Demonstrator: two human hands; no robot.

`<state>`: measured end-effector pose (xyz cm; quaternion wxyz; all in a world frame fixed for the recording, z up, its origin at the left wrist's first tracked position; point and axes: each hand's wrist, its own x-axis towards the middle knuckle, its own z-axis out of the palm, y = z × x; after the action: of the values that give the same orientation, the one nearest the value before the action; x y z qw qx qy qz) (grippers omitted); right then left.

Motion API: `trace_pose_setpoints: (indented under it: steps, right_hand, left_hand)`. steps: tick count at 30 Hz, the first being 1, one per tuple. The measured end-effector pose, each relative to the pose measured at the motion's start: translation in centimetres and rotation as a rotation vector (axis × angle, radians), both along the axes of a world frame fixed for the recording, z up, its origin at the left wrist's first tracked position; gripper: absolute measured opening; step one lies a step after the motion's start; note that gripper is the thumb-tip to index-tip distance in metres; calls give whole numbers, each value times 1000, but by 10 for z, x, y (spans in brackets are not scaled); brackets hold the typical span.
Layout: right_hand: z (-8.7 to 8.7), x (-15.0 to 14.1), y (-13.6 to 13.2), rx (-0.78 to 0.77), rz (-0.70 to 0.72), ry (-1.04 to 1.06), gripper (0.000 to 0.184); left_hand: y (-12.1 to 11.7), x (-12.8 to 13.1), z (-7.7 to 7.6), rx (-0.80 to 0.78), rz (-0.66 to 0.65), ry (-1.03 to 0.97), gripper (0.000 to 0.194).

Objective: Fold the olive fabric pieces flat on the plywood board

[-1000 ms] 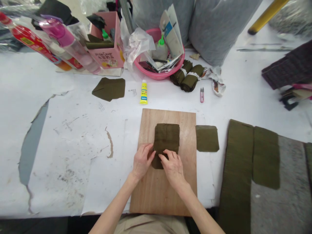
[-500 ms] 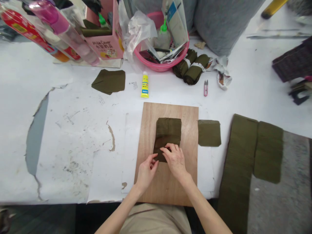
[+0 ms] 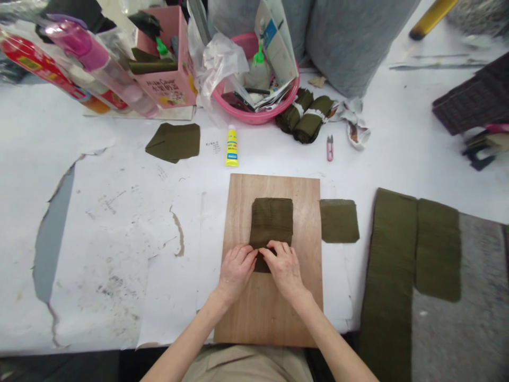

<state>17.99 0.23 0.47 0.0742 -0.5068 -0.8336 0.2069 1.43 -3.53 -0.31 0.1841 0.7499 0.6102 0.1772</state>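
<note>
An olive-green fabric piece (image 3: 272,218) lies on a wooden board (image 3: 274,313) in front of me. My left hand (image 3: 237,269) is closed at the fabric's lower left side, thumb and fingertips pinching its edge. My right hand (image 3: 283,266) pinches the same cloth just beside it, the two sets of fingertips almost meeting. A crease or fold runs across the cloth where the fingers are, and part of its lower end is hidden under them. Right of the board lies a smaller olive fabric piece (image 3: 339,221).
A yellow tube (image 3: 232,147) and pink thread snips (image 3: 330,148) lie beyond the board. Farther back stand a pink basket (image 3: 254,118), a pink box (image 3: 169,87) and rolled olive fabric (image 3: 314,119). More olive cloth (image 3: 392,265) lies at right, an olive pocket-shaped piece (image 3: 174,142) at left.
My left hand has moved up and inward onto the fabric, its fingertips now close to the right hand's. The right hand stays on the cloth. The whole view has shifted slightly.
</note>
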Motion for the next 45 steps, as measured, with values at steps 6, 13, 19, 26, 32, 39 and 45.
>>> trace_pose_setpoints:
  steps: [6,13,19,26,32,39,45]
  right_hand:
    - [-1,0,-1,-35,-23,35,23]
    - [-6,2,-3,-20,-26,48,26]
    - [-7,1,-6,23,-22,22,26]
    - [6,-4,6,-11,-21,-5,19]
    - [-1,-10,-5,68,-87,-42,32]
    - [3,-1,-13,-11,-168,-25,33]
    - [5,9,-17,61,-209,-17,27]
  left_hand:
    - [-29,-4,3,-151,-5,-203,15]
    - [9,3,-3,-350,512,-494,24]
    - [18,14,-4,-49,404,-184,34]
    - [14,4,-11,35,116,-65,28]
    - [28,-6,-8,-24,41,-123,27]
    - [33,-9,-11,-28,29,-68,28]
    - [26,-8,-17,18,26,-45,25]
